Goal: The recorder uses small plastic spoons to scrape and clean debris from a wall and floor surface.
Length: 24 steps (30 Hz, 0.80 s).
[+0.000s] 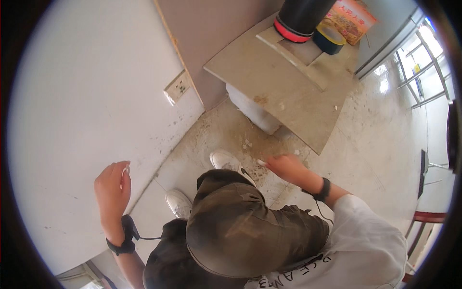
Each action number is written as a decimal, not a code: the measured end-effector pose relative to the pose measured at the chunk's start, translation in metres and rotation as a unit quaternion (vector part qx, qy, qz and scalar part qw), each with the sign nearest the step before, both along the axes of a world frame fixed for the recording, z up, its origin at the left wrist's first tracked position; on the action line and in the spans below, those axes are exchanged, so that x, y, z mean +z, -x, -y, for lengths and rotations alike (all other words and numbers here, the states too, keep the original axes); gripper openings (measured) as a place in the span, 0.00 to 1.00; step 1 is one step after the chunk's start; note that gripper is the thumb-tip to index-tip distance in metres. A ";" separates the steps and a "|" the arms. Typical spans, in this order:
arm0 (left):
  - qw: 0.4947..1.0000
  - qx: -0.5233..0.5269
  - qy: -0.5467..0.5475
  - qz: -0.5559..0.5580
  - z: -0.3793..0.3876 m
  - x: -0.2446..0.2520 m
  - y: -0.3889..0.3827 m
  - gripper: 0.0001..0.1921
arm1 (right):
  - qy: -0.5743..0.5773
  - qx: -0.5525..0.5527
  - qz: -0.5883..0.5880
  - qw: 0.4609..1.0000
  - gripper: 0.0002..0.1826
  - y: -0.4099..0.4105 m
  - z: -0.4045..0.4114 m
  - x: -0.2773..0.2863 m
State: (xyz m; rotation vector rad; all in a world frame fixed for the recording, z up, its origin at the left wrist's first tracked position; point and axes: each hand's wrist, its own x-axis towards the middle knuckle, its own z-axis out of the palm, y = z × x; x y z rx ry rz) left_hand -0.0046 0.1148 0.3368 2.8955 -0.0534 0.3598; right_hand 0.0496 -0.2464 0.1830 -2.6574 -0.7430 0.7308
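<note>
My left hand (112, 186) is raised in front of the white wall at the left, its fingers bent towards the thumb. Something small and whitish shows at the fingertips; whether it is a nail or a held thing is unclear. Above the floor, to the right of my knees, is my right hand (287, 168), fingers curled. A small white tip (262, 163) sticks out from them, too blurred to name. Both wrists wear black bands with thin cables. The corner of a low board (288, 104) lies just beyond my right hand.
On the board stand a black cylinder with a red base (294, 30), a roll of tape (329, 39) and a printed orange box (352, 20). A white block (252, 110) is under it. A wall socket (177, 87) is at the left. Metal racks (422, 68) stand far right.
</note>
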 end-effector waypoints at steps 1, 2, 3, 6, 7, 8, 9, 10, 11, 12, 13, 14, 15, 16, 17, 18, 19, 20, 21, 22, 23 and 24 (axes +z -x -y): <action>1.000 -0.025 0.004 0.008 0.005 0.012 -0.001 0.07 | 0.011 -0.012 -0.018 1.000 0.13 0.008 0.012 0.015; 0.999 -0.028 -0.006 0.016 0.011 0.023 -0.002 0.07 | 0.024 -0.032 -0.030 0.999 0.14 0.013 0.022 0.030; 0.999 -0.030 0.033 -0.020 0.019 0.033 -0.002 0.06 | 0.037 -0.051 -0.042 0.997 0.15 0.014 0.034 0.040; 0.993 -0.052 0.067 -0.086 0.042 0.053 -0.005 0.06 | -0.144 -0.193 0.038 0.970 0.12 -0.004 0.089 0.050; 0.987 -0.079 0.075 -0.119 0.050 0.055 -0.010 0.06 | -0.185 -0.259 0.023 0.948 0.10 -0.021 0.109 0.060; 0.984 -0.114 0.077 -0.111 0.057 0.055 -0.013 0.06 | -0.231 -0.271 0.096 0.930 0.08 -0.038 0.131 0.062; 0.985 -0.115 0.072 -0.102 0.067 0.056 -0.017 0.06 | -0.325 -0.347 0.075 0.876 0.09 -0.056 0.145 0.074; 0.981 -0.146 0.057 -0.118 0.077 0.060 -0.018 0.06 | -0.342 -0.350 0.108 0.865 0.11 -0.074 0.150 0.098; 0.973 -0.182 0.045 -0.134 0.087 0.064 -0.018 0.05 | -0.361 -0.361 0.143 0.848 0.12 -0.096 0.164 0.113; 0.974 -0.182 0.042 -0.128 0.094 0.064 -0.016 0.05 | -0.368 -0.350 0.157 0.847 0.13 -0.119 0.175 0.125; 0.967 -0.203 0.060 -0.142 0.099 0.062 -0.014 0.05 | -0.377 -0.337 0.168 0.846 0.13 -0.145 0.182 0.135; 0.959 -0.224 0.079 -0.154 0.102 0.059 -0.012 0.05 | -0.409 -0.359 0.151 0.825 0.13 -0.174 0.191 0.133; 0.960 -0.224 0.080 -0.148 0.107 0.057 -0.009 0.05 | -0.437 -0.381 0.136 0.804 0.13 -0.198 0.202 0.126; 0.956 -0.228 0.103 -0.156 0.112 0.054 -0.005 0.05 | -0.438 -0.374 0.137 0.806 0.13 -0.214 0.212 0.122; 0.952 -0.228 0.124 -0.163 0.114 0.052 -0.001 0.05 | -0.522 -0.411 0.043 0.746 0.12 -0.232 0.220 0.117; 0.953 -0.212 0.148 -0.156 0.114 0.049 0.002 0.06 | -0.594 -0.440 -0.055 0.671 0.12 -0.248 0.227 0.113; 0.955 -0.206 0.151 -0.151 0.111 0.048 0.002 0.06 | -0.593 -0.433 -0.056 0.676 0.12 -0.264 0.233 0.106; 0.955 -0.181 0.153 -0.178 0.105 0.048 0.000 0.06 | -0.611 -0.470 -0.069 0.634 0.12 -0.277 0.239 0.098; 0.954 -0.156 0.156 -0.205 0.101 0.049 -0.001 0.07 | -0.625 -0.505 -0.083 0.589 0.14 -0.289 0.241 0.090; 0.954 -0.154 0.159 -0.203 0.100 0.050 -0.002 0.07 | -0.624 -0.503 -0.083 0.593 0.14 -0.297 0.246 0.086; 0.951 -0.146 0.185 -0.200 0.099 0.050 -0.004 0.07 | -0.630 -0.511 -0.075 0.580 0.14 -0.304 0.251 0.082; 0.948 -0.136 0.208 -0.198 0.098 0.050 -0.004 0.07 | -0.636 -0.519 -0.070 0.567 0.15 -0.307 0.248 0.081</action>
